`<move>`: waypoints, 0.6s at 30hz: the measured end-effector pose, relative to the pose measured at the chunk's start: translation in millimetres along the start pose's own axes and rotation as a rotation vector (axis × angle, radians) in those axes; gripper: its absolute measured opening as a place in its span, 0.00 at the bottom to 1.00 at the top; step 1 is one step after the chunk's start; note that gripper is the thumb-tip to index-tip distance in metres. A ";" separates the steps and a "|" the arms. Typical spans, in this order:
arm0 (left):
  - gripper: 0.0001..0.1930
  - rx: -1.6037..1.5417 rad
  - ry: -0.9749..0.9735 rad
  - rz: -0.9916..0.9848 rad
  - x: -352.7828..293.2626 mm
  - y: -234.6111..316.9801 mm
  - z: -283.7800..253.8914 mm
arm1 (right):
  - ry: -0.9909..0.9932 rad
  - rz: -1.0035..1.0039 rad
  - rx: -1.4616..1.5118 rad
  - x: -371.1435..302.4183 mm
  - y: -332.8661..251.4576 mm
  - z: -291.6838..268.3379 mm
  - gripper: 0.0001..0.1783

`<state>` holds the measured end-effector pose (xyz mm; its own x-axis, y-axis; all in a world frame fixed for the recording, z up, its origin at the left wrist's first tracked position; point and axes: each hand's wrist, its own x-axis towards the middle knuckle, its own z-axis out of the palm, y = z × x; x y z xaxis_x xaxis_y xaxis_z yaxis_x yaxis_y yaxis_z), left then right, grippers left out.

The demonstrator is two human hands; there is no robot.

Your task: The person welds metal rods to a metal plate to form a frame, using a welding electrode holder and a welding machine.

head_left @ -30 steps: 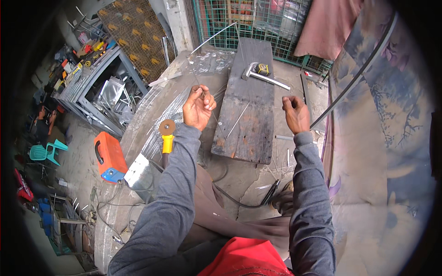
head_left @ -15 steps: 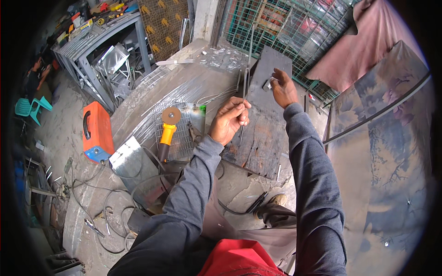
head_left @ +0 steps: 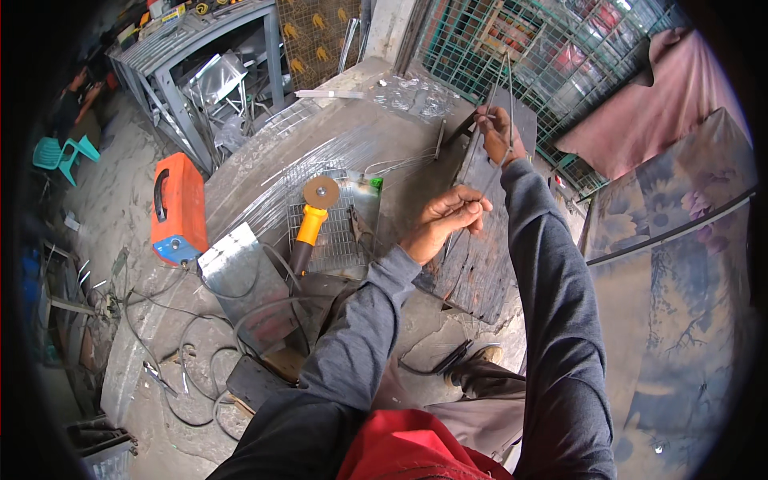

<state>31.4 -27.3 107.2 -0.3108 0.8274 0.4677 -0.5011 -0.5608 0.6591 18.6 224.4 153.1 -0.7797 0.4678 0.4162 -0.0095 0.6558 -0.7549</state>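
Over a dark, weathered wooden plank (head_left: pixel 478 276), I hold a thin metal rod (head_left: pixel 498 80) at a slant. My left hand (head_left: pixel 450 220) has its fingers pinched round the rod's nearer part. Farther along, my right hand (head_left: pixel 500 138) is closed on it, thumb and fingers together near the plank's far end. Beyond the right hand two thin lengths meet in a narrow point; I cannot tell whether this is one bent rod or two. A short upright metal pin (head_left: pixel 440 139) stands beside the plank's far left side.
A yellow angle grinder (head_left: pixel 310 226) lies on wire mesh (head_left: pixel 340 252) to the left. Farther left are an orange machine (head_left: pixel 178 204), a sheet-metal piece (head_left: pixel 240 260) and looping cables (head_left: pixel 188 352). A green wire cage (head_left: pixel 552 88) and draped cloth (head_left: pixel 640 112) border the right.
My right hand has closed on the rod and now sits nearer its far part. The rod has tilted to the right, and the view has shifted slightly.
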 end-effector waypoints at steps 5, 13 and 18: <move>0.12 -0.006 0.410 0.172 -8.1 21.2 -23.0 | 0.144 0.056 0.159 -52.2 -13.3 -64.2 0.11; 0.14 0.337 0.409 0.169 8.6 11.2 -6.4 | 0.387 0.066 -0.047 -211.4 -132.1 -128.1 0.12; 0.13 0.403 0.399 0.168 8.6 -11.7 3.8 | 0.386 0.101 -0.160 -241.1 -148.3 -144.9 0.12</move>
<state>37.6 -13.8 105.8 -0.6786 0.6293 0.3788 -0.0966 -0.5877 0.8033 298.7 100.2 238.1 -0.4800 0.7018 0.5264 0.1760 0.6649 -0.7259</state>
